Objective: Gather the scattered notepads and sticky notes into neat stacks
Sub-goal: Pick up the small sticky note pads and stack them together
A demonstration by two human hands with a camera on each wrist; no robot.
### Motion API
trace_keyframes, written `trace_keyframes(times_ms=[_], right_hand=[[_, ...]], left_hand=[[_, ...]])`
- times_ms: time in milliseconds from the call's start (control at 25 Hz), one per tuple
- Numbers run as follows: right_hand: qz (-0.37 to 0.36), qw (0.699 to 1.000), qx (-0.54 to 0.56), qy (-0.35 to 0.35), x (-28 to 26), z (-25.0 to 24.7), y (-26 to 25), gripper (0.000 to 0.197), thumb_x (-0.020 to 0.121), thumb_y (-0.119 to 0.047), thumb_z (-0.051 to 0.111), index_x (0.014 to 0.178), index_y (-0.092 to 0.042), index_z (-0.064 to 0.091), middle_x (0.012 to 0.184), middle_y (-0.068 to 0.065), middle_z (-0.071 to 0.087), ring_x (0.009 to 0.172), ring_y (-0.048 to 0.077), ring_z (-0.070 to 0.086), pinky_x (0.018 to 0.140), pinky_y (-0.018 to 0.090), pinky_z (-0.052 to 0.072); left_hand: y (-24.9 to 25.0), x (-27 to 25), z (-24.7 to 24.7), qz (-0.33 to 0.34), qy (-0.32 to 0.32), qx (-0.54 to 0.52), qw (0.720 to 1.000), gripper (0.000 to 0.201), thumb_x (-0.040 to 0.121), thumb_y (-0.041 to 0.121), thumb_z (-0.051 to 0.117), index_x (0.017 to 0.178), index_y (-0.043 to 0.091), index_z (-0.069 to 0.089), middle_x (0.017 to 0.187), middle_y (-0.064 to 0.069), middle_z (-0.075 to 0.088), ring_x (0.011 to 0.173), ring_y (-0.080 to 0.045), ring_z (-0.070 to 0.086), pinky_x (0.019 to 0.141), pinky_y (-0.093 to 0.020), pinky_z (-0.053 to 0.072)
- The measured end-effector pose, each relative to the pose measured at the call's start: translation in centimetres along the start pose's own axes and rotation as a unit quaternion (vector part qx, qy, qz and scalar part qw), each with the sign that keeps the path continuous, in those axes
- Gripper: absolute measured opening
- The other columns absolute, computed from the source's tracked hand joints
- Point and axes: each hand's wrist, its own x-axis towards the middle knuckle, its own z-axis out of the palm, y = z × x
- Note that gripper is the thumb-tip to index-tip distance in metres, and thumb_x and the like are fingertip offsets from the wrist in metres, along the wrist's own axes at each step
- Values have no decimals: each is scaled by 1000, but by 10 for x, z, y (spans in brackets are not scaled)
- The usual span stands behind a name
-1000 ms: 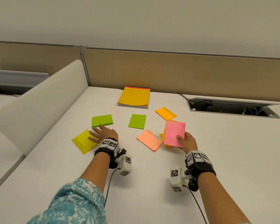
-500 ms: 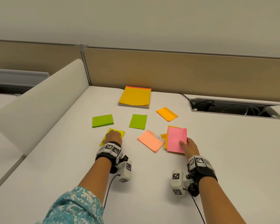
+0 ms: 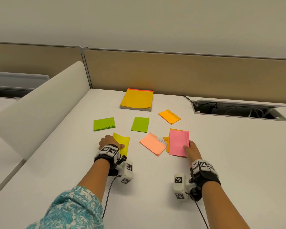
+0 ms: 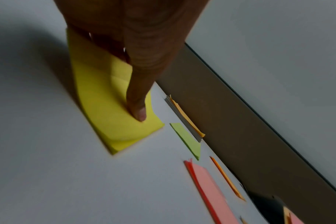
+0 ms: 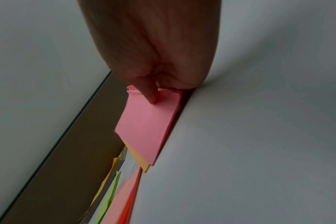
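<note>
Head view: pink pad (image 3: 177, 142) lengthwise near-to-far, right hand (image 3: 192, 150) at near corner

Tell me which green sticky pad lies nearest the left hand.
The left green pad, the fanned one just beyond the left hand. The other green pad lies farther right, beyond the yellow pad that hand grips.

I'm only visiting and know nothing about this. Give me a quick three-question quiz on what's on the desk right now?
1. True or false: the left hand touches the yellow pad.
2. Which pad does the right hand pinch? A green, B pink, C yellow.
3. How many green pads lie on the desk?
Key: 1 true; 2 B, the pink pad; 3 two.
</note>
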Motion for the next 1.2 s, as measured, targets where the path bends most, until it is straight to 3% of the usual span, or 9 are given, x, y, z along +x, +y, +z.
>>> trace_keyframes(times_ms=[160,320,440,520,600,680,760,920,1200], right_hand=[[6,999,44,0,-2,0,-6,41,91,0,33,132,1,42,134,22,50,113,33,50,94,41,40],[-24,993,111,-23,-10,12,-24,41,88,2,35,128,1,45,129,22,52,108,35,52,98,50,44],[-37,982,159,-91,-24,25,-41,41,90,2,35,130,3,42,115,17,54,89,30,56,64,35,50],[-47,971,188,-138,-35,31,-50,36,94,2,32,128,1,43,114,18,55,76,17,54,56,22,46],[-51,959,218,-171,-41,35,-54,36,98,-7,30,131,1,42,125,24,53,81,17,57,66,24,49],[-44,951,240,-189,-45,35,-54,39,100,-22,31,131,-2,43,129,24,53,93,24,57,77,30,49],[-47,955,205,-208,-47,36,-51,39,98,-27,35,132,-8,40,129,17,53,104,27,56,84,36,50],[-81,971,118,-192,-46,38,-43,48,95,-8,41,139,-9,23,141,15,41,126,31,43,106,49,38],[-133,964,70,-221,-58,34,-38,49,93,3,39,136,-7,17,117,8,39,107,20,42,78,26,44]], left_hand=[[11,-7,1,100,18,-160,982,41,97,22,43,129,-3,47,136,-25,49,127,-37,45,104,-41,36],[39,-32,3,161,-125,-440,875,32,99,24,39,116,3,57,113,-17,60,117,-35,55,103,-48,43],[60,-58,6,160,-223,-501,821,23,101,20,35,103,13,56,96,-3,60,94,-22,56,82,-34,48],[68,-62,15,174,-217,-471,837,22,101,20,33,99,14,54,101,-6,59,99,-24,55,92,-39,48],[69,-61,24,178,-177,-434,865,27,100,20,34,120,9,48,124,-16,56,115,-32,53,105,-50,42],[67,-61,28,162,-142,-424,880,36,99,18,37,133,7,38,133,-19,51,121,-35,51,105,-53,41],[65,-67,29,172,-131,-451,866,39,98,14,39,136,9,30,126,-17,52,115,-33,53,105,-53,41],[60,-81,27,245,-177,-463,833,42,98,6,37,139,9,30,123,-12,52,110,-25,51,100,-47,45],[43,-82,34,307,-202,-440,819,44,88,-20,34,120,10,41,112,-9,53,89,-9,56,65,-10,52]])
